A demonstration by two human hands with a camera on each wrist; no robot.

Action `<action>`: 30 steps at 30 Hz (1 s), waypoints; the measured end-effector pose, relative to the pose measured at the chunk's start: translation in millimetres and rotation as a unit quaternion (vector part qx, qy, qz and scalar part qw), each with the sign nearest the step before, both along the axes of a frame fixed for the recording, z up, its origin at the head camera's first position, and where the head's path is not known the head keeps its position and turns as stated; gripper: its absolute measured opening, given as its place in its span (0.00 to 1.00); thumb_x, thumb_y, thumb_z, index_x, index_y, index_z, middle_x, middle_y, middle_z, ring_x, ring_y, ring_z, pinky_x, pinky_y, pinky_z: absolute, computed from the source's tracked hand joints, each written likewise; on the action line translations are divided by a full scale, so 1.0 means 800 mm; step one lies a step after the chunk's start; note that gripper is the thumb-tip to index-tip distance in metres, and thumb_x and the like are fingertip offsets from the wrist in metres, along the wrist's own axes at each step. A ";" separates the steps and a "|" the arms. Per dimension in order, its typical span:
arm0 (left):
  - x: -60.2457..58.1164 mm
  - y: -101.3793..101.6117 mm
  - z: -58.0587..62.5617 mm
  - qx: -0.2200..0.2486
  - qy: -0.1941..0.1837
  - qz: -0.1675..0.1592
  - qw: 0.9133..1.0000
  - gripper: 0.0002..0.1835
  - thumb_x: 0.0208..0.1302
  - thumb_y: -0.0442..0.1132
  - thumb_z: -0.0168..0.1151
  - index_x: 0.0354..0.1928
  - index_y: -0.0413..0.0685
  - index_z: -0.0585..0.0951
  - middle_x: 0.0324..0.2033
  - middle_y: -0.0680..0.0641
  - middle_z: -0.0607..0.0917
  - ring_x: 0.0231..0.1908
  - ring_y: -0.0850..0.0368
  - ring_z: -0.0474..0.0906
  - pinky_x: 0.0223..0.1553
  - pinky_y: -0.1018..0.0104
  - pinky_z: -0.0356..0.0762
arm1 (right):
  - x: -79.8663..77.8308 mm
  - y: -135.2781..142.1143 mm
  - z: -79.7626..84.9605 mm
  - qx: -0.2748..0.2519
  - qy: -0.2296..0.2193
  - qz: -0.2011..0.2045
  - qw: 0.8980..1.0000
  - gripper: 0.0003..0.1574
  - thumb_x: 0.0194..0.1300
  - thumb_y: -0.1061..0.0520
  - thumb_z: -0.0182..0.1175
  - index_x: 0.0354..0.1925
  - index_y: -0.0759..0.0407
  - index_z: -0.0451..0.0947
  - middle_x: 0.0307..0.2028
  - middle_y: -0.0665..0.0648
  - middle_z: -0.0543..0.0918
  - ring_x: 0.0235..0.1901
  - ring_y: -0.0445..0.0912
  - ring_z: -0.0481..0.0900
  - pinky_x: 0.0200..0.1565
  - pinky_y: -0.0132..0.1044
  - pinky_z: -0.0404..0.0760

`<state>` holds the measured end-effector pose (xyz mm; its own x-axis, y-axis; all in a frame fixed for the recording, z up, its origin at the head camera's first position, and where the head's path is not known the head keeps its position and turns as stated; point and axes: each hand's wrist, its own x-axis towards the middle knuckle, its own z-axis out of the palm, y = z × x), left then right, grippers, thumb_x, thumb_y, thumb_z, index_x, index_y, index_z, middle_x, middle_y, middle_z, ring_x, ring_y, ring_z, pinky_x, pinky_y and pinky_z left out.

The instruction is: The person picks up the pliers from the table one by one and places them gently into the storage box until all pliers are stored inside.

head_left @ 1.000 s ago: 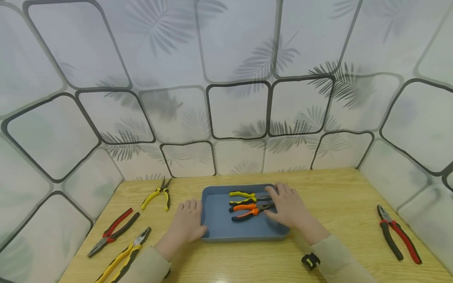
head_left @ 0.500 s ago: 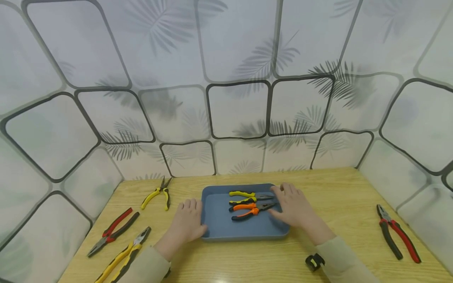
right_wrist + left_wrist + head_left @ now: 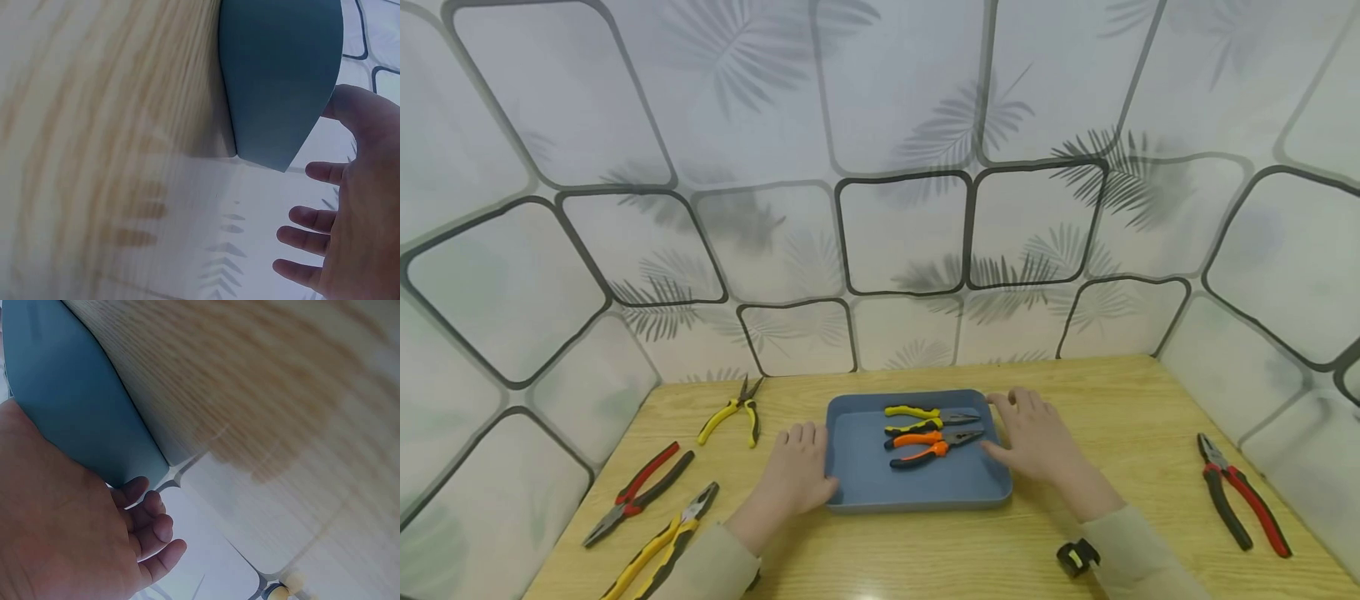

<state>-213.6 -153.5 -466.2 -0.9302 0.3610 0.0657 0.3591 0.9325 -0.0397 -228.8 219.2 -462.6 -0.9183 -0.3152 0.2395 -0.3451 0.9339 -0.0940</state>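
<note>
The right hand (image 3: 1033,433) has slid outward: a second ago its fingers lay over the right end of the shallow, blue-grey, rounded-corner rectangular tray (image 3: 917,505), apparently plastic, and now it stands at the outside of that end, fingers spread wide and grasping nothing, with only the thumb at the rim in the right wrist view. The left hand (image 3: 797,468) has stayed against the tray's left wall, its fingers loosely bent, its thumb by the front left corner; how firmly it presses I cannot tell. The tray sits near the back edge of the pale wooden table (image 3: 880,558), about midway between the side edges. With the right hand drawn off, both tools inside show whole: the yellow-and-black-handled metal pliers (image 3: 942,417) towards the tray's back edge, and the orange-and-black-handled metal pliers (image 3: 937,447) just in front, noses towards the right wall. Neither appears to have shifted, so the change seems to be a release of the tray's right end, leaving its load undisturbed.
</note>
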 end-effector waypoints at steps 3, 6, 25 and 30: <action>0.000 0.000 0.000 0.001 -0.002 0.000 1.000 0.34 0.61 0.53 0.67 0.60 0.34 0.74 0.49 0.37 0.78 0.51 0.42 0.74 0.57 0.44 0.73 | 0.002 0.003 0.000 -0.002 0.000 -0.002 1.000 0.43 0.67 0.37 0.70 0.69 0.57 0.71 0.56 0.67 0.74 0.55 0.62 0.76 0.52 0.62 0.79; 0.001 0.000 0.000 0.000 -0.002 -0.001 1.000 0.35 0.61 0.53 0.67 0.60 0.34 0.73 0.49 0.37 0.78 0.51 0.42 0.74 0.57 0.44 0.73 | 0.004 0.006 0.000 -0.005 0.001 -0.003 1.000 0.42 0.68 0.37 0.69 0.69 0.57 0.71 0.56 0.67 0.74 0.55 0.62 0.75 0.52 0.61 0.79; -0.002 -0.001 -0.002 -0.001 -0.002 0.002 1.000 0.35 0.61 0.53 0.67 0.61 0.34 0.73 0.50 0.37 0.78 0.52 0.42 0.74 0.57 0.44 0.73 | 0.012 0.028 -0.002 -0.023 0.020 -0.008 1.000 0.41 0.68 0.38 0.69 0.68 0.59 0.73 0.50 0.65 0.75 0.49 0.58 0.75 0.47 0.58 0.79; -0.002 -0.001 -0.002 -0.005 -0.003 0.002 1.000 0.36 0.61 0.54 0.67 0.62 0.34 0.73 0.51 0.37 0.78 0.53 0.41 0.75 0.59 0.44 0.74 | 0.013 0.036 -0.004 -0.023 0.021 -0.017 0.999 0.42 0.69 0.36 0.68 0.69 0.59 0.73 0.51 0.65 0.76 0.50 0.59 0.75 0.47 0.58 0.79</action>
